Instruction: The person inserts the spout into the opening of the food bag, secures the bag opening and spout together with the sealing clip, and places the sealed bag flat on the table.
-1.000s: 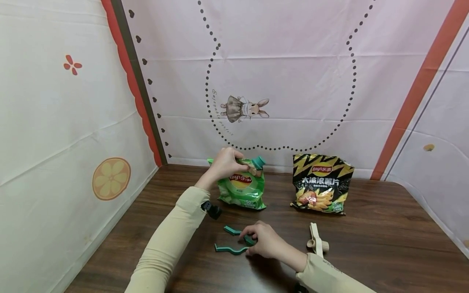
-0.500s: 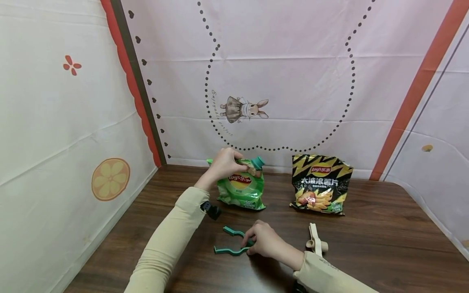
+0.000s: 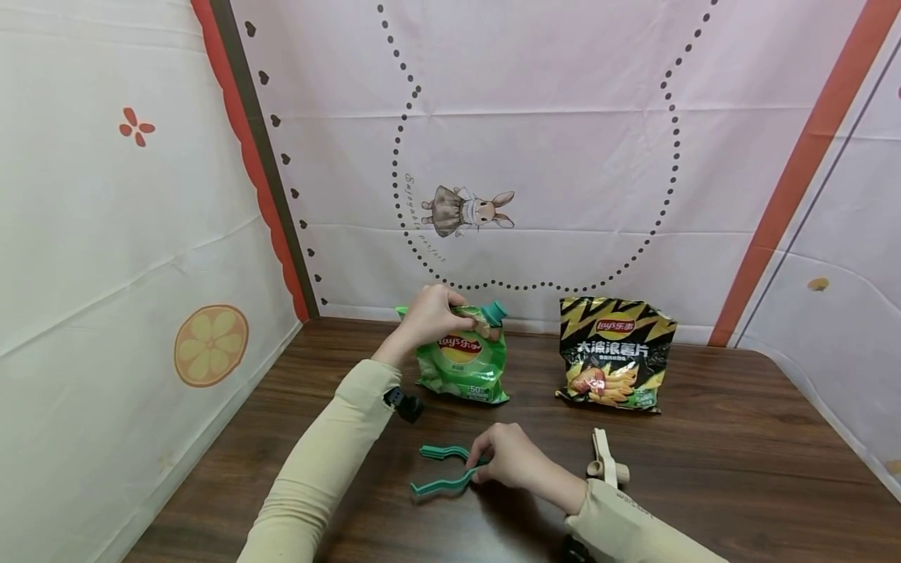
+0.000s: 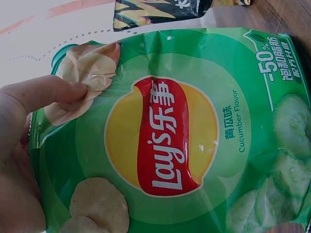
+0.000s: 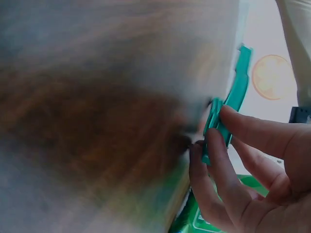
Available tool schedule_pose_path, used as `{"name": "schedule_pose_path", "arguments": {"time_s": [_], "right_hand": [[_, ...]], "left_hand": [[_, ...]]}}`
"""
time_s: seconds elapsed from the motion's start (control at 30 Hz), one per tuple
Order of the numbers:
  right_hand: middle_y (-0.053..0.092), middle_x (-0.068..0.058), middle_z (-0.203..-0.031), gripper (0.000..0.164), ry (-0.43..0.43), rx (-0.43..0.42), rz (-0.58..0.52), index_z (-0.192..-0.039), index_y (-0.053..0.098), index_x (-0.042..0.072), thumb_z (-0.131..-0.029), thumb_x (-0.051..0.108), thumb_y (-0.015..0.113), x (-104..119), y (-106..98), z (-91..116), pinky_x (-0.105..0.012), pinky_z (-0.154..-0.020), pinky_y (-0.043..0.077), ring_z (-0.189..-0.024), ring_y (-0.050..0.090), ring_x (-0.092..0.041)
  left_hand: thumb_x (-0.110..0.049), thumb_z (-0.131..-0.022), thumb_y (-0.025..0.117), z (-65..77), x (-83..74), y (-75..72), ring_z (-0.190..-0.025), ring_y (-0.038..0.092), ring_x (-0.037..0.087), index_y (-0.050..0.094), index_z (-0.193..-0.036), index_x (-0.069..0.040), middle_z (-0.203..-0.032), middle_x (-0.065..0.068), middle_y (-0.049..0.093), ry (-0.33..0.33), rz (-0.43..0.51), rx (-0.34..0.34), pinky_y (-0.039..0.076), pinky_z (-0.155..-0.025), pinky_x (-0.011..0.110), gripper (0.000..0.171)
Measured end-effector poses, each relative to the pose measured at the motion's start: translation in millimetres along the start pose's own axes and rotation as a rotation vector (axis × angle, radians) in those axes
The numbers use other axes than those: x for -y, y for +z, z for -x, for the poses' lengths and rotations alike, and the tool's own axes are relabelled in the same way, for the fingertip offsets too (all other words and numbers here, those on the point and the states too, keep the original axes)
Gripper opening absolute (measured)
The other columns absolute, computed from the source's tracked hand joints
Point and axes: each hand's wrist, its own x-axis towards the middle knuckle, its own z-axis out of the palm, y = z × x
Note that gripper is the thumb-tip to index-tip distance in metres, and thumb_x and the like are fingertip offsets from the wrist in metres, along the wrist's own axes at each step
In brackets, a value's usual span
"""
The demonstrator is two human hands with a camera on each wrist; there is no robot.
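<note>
My left hand (image 3: pixel 431 317) pinches the top edge of a green bag of Lay's cucumber chips (image 3: pixel 464 375), which stands upright on the table. In the left wrist view, the thumb presses the front of the chip bag (image 4: pixel 214 126) near its top. A teal round cap (image 3: pixel 495 313) pokes up at the bag's top right corner. In front of the bag, my right hand (image 3: pixel 514 460) pinches a teal bag clip (image 3: pixel 438 489) at its hinge end, its two arms spread apart and pointing left. The right wrist view shows the clip (image 5: pixel 239 87) between thumb and fingers.
A black and yellow bag of Lay's chips (image 3: pixel 619 356) stands upright at the back right. Nearer, a beige clip with a short round spout (image 3: pixel 607 461) lies right of my right hand on the brown wooden table (image 3: pixel 746 438). Printed cloth (image 3: pixel 563 172) hangs behind and at both sides.
My right fingers have closed on the teal clip, and the clip has turned and shifted slightly. My left hand and the green chip bag have stayed in place.
</note>
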Motion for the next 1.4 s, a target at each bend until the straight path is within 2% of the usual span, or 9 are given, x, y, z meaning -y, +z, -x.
{"name": "schedule_pose_path", "arguments": {"time_s": [0.23,0.53,0.8,0.9,1.13,1.23,1.4], "right_hand": [[0.071,0.007,-0.082,0.011,0.005,-0.001,-0.045,-0.074,0.074,0.019,-0.073,0.010,0.080,0.4,-15.2,6.4,-0.034,-0.072,0.053,-0.086,0.066,-0.018],[0.072,0.006,-0.087,0.007,0.021,-0.050,-0.057,-0.078,0.075,0.020,-0.076,0.016,0.079,-5.7,-37.7,16.8,-0.036,-0.074,0.053,-0.090,0.067,-0.020],[0.072,-0.002,-0.093,0.005,0.031,-0.107,-0.109,-0.084,0.074,0.014,-0.079,0.015,0.076,-7.2,-63.1,23.4,-0.030,-0.068,0.053,-0.088,0.068,-0.020],[0.072,-0.004,-0.095,0.007,0.025,-0.132,-0.132,-0.086,0.074,0.013,-0.080,0.015,0.075,-8.7,-72.7,25.1,-0.029,-0.066,0.053,-0.087,0.068,-0.019],[0.072,-0.006,-0.091,0.011,0.097,-0.210,-0.226,-0.091,0.074,0.010,-0.082,0.015,0.074,-14.4,-90.6,28.5,-0.033,-0.066,0.052,-0.078,0.065,-0.013],[0.072,-0.007,-0.088,0.014,0.113,-0.238,-0.228,-0.093,0.074,0.008,-0.081,0.016,0.074,-16.6,-97.0,29.7,-0.034,-0.065,0.051,-0.075,0.064,-0.013],[0.071,-0.007,-0.088,0.017,0.149,-0.281,-0.241,-0.096,0.073,0.007,-0.083,0.017,0.073,-21.1,-105.5,31.8,-0.032,-0.066,0.053,-0.076,0.065,-0.013]], "left_hand": [[-0.021,-0.080,0.072,0.6,1.0,0.4,-0.045,0.049,0.011,0.064,-0.061,-0.014,-0.055,-0.003,0.062,0.030,-0.012,-0.009,0.039,-0.046,0.023,0.022],[-0.022,-0.080,0.072,-0.4,3.7,0.4,-0.045,0.053,0.011,0.066,-0.062,-0.016,-0.056,-0.005,0.063,0.032,0.008,-0.005,0.043,-0.046,0.025,0.020],[-0.021,-0.080,0.072,-1.0,6.9,1.2,-0.044,0.051,0.010,0.065,-0.061,-0.015,-0.055,-0.005,0.063,0.041,0.019,-0.017,0.041,-0.046,0.024,0.021],[-0.021,-0.080,0.072,-1.1,7.3,1.1,-0.042,0.047,0.010,0.060,-0.057,-0.014,-0.052,-0.004,0.060,0.044,0.023,-0.020,0.039,-0.045,0.023,0.027],[-0.021,-0.081,0.072,-2.5,6.2,0.6,-0.043,0.047,0.010,0.061,-0.057,-0.014,-0.053,-0.004,0.061,0.043,0.012,-0.021,0.038,-0.046,0.023,0.027],[-0.021,-0.081,0.072,-2.2,6.1,0.5,-0.042,0.045,0.010,0.060,-0.057,-0.015,-0.053,-0.004,0.061,0.036,0.007,-0.022,0.036,-0.046,0.022,0.028],[-0.021,-0.081,0.072,-1.6,5.9,0.7,-0.042,0.039,0.009,0.050,-0.053,-0.016,-0.049,-0.004,0.053,0.030,0.006,-0.027,0.032,-0.046,0.022,0.036]]}}
